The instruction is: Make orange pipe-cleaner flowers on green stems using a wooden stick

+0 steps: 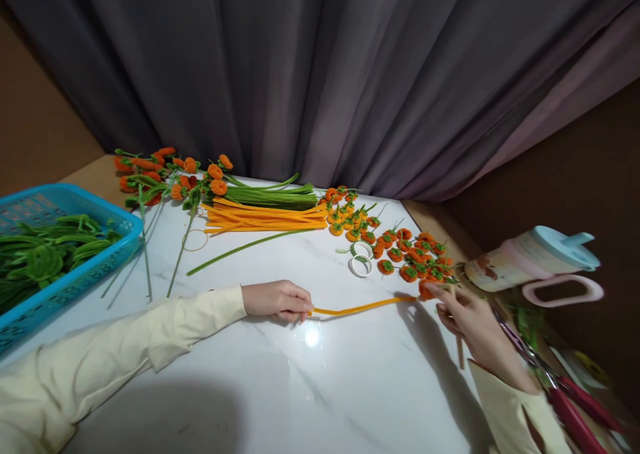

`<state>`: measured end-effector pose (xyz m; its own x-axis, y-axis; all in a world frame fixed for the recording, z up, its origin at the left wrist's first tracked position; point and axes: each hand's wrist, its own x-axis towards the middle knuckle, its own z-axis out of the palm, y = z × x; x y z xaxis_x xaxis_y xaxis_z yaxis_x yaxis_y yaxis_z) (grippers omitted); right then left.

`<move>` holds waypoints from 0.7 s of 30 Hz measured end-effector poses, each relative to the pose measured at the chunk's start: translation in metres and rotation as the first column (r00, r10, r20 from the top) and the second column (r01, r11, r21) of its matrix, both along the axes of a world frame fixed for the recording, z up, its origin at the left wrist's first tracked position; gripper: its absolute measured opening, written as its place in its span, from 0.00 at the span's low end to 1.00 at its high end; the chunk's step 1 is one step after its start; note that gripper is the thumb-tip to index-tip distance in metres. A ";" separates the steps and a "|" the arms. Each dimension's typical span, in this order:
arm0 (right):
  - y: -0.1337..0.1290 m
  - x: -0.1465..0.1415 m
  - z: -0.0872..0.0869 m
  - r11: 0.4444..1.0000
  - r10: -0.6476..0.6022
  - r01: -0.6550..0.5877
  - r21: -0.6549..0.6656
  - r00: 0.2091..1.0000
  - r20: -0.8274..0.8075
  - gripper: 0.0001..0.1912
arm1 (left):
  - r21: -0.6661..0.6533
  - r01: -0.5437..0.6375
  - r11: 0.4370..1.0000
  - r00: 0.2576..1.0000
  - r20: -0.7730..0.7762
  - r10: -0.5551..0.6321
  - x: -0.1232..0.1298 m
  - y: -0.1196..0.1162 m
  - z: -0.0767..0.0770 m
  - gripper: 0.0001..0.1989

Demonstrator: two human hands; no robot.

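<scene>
A yellow-orange pipe cleaner point(365, 307) stretches over the white table between both hands. My left hand point(280, 301) pinches its left end between thumb and fingers. At the right end, the fingertips of my right hand point(465, 317) close on a small orange fuzzy piece point(426, 289); whether the strip joins it I cannot tell. A thin tan stick point(460, 353) shows below the right palm. Just beyond lie several small orange pipe-cleaner pumpkins point(409, 273) with green tops, and yellow ones point(337, 229) farther left.
Orange pipe cleaners point(265, 217) and green ones point(273, 196) lie in bundles at the back, beside orange stemmed flowers point(190, 166). A blue basket point(131, 226) of green pieces stands left. White tape rolls point(361, 265), a tumbler point(520, 261) and red-handled pliers point(570, 407) are right.
</scene>
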<state>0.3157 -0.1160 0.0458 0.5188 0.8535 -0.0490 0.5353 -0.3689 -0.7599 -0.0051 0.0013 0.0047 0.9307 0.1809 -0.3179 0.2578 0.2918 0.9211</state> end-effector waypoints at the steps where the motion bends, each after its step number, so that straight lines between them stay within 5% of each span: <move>1: -0.004 -0.004 0.006 1.000 0.022 -0.024 -0.006 0.975 -0.223 0.22 | -0.002 -0.002 1.000 1.000 -0.001 0.002 0.000 0.000 0.000 0.21; 3: -0.009 -0.014 0.014 0.995 0.060 -0.092 -0.034 0.846 -0.531 0.23 | 0.003 -0.005 1.000 1.000 0.000 0.005 0.000 0.000 0.000 0.21; 6: -0.010 -0.028 0.016 0.984 0.098 -0.172 -0.044 0.732 -0.674 0.24 | 0.009 -0.004 1.000 1.000 -0.004 0.004 0.000 0.000 0.000 0.21; 17: -0.013 -0.041 -0.001 0.986 0.128 -0.164 0.033 0.618 -0.776 0.25 | 0.007 -0.005 1.000 1.000 -0.002 0.005 0.000 0.000 0.000 0.21; 21: -0.012 -0.060 0.005 0.981 0.158 -0.191 0.035 0.677 -0.719 0.20 | 0.002 -0.006 1.000 1.000 0.005 0.006 0.000 0.000 -0.001 0.20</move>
